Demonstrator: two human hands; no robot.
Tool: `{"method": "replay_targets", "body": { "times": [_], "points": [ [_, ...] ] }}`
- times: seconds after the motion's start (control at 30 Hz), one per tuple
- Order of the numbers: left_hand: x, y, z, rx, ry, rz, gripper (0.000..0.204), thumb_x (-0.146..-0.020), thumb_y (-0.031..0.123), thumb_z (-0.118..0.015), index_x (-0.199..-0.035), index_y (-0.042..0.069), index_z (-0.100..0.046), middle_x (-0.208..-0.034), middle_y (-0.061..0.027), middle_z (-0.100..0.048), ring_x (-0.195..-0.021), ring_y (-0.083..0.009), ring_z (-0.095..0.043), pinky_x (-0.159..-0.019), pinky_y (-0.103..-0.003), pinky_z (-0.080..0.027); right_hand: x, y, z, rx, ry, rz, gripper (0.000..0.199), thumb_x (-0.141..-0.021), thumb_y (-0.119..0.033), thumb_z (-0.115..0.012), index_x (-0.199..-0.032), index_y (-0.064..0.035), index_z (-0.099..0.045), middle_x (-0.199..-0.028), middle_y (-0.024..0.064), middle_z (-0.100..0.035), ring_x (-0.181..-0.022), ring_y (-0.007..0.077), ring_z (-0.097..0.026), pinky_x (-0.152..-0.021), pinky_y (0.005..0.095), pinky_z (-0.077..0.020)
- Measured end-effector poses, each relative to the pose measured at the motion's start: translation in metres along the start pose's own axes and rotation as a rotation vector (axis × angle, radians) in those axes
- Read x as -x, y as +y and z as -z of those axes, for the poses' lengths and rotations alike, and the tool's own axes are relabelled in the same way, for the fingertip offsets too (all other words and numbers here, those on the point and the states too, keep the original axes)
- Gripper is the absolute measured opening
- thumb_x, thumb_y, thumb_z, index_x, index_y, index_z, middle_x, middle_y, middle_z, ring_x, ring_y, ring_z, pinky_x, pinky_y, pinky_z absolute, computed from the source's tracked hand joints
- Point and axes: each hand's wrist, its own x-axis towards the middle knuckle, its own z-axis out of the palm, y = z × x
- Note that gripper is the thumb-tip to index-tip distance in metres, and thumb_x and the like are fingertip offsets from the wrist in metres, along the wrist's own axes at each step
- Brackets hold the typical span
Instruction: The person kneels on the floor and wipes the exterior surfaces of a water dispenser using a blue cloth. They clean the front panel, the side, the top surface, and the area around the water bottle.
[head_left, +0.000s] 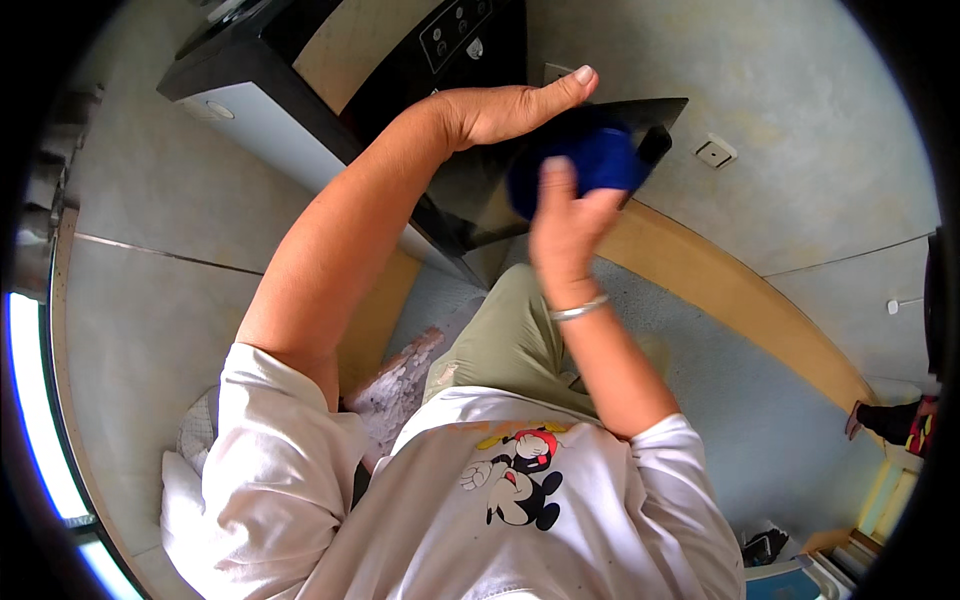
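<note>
A blue cloth [595, 165] is bunched under my right hand [575, 228], pressed against a glossy dark door panel [470, 195]. That hand is blurred by motion, its thumb pointing up and its fingers partly hidden in the cloth. My left hand [505, 112] grips the panel's upper edge, thumb stretched out along the top and the other fingers out of sight. The panel stands swung out from a tall black and grey appliance [285, 135], which has a small cluster of round buttons [462, 28] on its front.
A wall with a socket [716, 151] rises behind the panel, with a tan baseboard [690, 250] along its foot. Grey floor [740, 370] lies to the right of my legs. Toward the lower right are a blue-topped item [790, 583] and a dark bundle [765, 545].
</note>
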Motion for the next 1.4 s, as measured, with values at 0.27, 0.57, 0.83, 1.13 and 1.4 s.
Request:
{"method": "replay_targets", "body": {
  "times": [0.27,0.57,0.83,1.13,1.4],
  "points": [
    [0.004,0.007,0.002,0.024,-0.084,0.076,0.101,-0.074,0.082,-0.016,-0.135,0.004,-0.035,-0.140,-0.0176,-0.031,-0.132,-0.0252,-0.026,-0.109,-0.034,-0.017,0.015,0.015,0.005,0.430,-0.560,1.026,0.026,-0.070,-0.014,-0.063,-0.095,-0.0193,-0.061,-0.106,0.0097,-0.047,-0.103,0.0271,-0.046,-0.077,0.0355,-0.0428],
    [-0.005,0.005,-0.002,0.016,-0.055,0.021,0.090,-0.081,0.075,-0.021,-0.136,0.004,-0.034,-0.140,-0.0154,-0.032,-0.131,-0.0217,-0.027,-0.107,-0.030,-0.019,-0.076,0.030,0.050,0.428,0.084,0.284,0.043,-0.065,0.002,-0.057,-0.106,0.0014,-0.046,-0.105,0.0196,-0.047,-0.100,0.0407,-0.044,-0.090,0.0462,-0.0344],
    [-0.004,0.014,0.005,-0.051,0.045,0.099,0.074,-0.087,0.064,-0.030,-0.120,0.001,-0.052,-0.116,-0.0089,-0.057,-0.109,-0.0176,-0.049,-0.101,-0.028,-0.030,0.020,0.041,0.000,0.368,-0.207,0.215,0.046,-0.066,-0.002,-0.064,-0.108,-0.0007,-0.046,-0.107,0.0228,-0.047,-0.103,0.0425,-0.043,-0.092,0.0465,-0.0337],
    [-0.007,-0.002,0.008,-0.042,0.061,0.080,0.076,-0.083,0.066,-0.038,-0.116,-0.001,-0.054,-0.109,-0.0154,-0.059,-0.101,-0.0204,-0.055,-0.090,-0.031,-0.042,0.014,0.158,0.034,0.369,-0.007,-0.368,0.033,-0.071,0.002,-0.060,-0.103,0.0031,-0.052,-0.110,0.0210,-0.054,-0.104,0.0339,-0.051,-0.090,0.0402,-0.0391],
    [-0.008,0.002,0.012,-0.116,0.063,0.095,0.076,-0.084,0.065,-0.039,-0.122,0.000,-0.049,-0.111,-0.0153,-0.058,-0.100,-0.0214,-0.055,-0.089,-0.032,-0.043,0.017,0.177,0.014,0.031,0.210,-0.729,0.032,-0.080,-0.003,-0.053,-0.110,0.0058,-0.047,-0.103,0.0119,-0.056,-0.090,0.0209,-0.053,-0.079,0.0328,-0.0440]
  ]
}}
